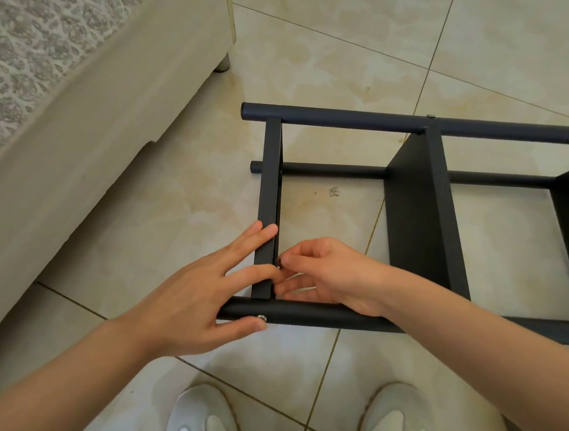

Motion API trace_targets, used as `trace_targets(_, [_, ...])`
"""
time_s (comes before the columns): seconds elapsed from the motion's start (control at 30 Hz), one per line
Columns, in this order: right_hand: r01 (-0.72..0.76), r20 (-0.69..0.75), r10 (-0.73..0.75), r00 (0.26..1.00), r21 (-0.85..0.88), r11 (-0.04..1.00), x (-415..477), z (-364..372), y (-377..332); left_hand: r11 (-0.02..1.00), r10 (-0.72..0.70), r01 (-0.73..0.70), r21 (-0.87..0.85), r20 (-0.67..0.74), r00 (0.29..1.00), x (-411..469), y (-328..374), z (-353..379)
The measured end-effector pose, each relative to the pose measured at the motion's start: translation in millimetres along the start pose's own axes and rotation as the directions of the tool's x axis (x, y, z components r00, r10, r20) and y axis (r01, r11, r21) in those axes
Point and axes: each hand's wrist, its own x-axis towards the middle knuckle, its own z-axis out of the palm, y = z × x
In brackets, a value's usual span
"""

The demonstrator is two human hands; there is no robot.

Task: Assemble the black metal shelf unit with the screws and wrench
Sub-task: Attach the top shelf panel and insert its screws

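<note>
The black metal shelf unit (418, 206) lies on its side on the tiled floor, its round poles running left to right. My left hand (197, 293) rests flat against the end shelf panel (270, 179), fingers spread, thumb beside a silver screw head (261, 318) in the near pole (308, 315). My right hand (326, 275) reaches inside the frame and pinches a small dark part, probably a nut or screw (281, 262), against the inner face of that panel. No wrench is visible.
A beige sofa (88, 122) with a patterned cushion and a short leg (222, 61) runs along the left. My two white shoes (299, 423) stand just in front of the near pole. Another screw head (431, 116) sits on the far pole.
</note>
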Motion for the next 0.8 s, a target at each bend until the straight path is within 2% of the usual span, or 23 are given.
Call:
trace_targets(0.3, [-0.07,0.077,0.076,0.994,-0.09,0.994,8.2,-9.1,-0.1,0.997,-0.018,0.019,0.076,-0.009,1.0,-0.7,-1.0,3.9])
trace_targets(0.47, [-0.076,0.158,0.098,0.982,-0.142,0.987,18.7,-5.3,-0.8,0.999,-0.026,0.026,0.038,-0.013,1.0,-1.0,-0.5,6.6])
trace_targets(0.67, [-0.097,0.165,0.15,0.975,-0.291,0.952,25.8,-4.7,3.1,0.999,-0.02,0.021,0.025,-0.021,1.0,-0.3,-0.9,7.7])
trace_targets(0.8, [-0.118,0.161,0.176,0.971,-0.317,0.941,29.5,-4.4,2.6,0.999,-0.024,0.025,0.04,-0.009,1.0,0.2,-0.4,7.0])
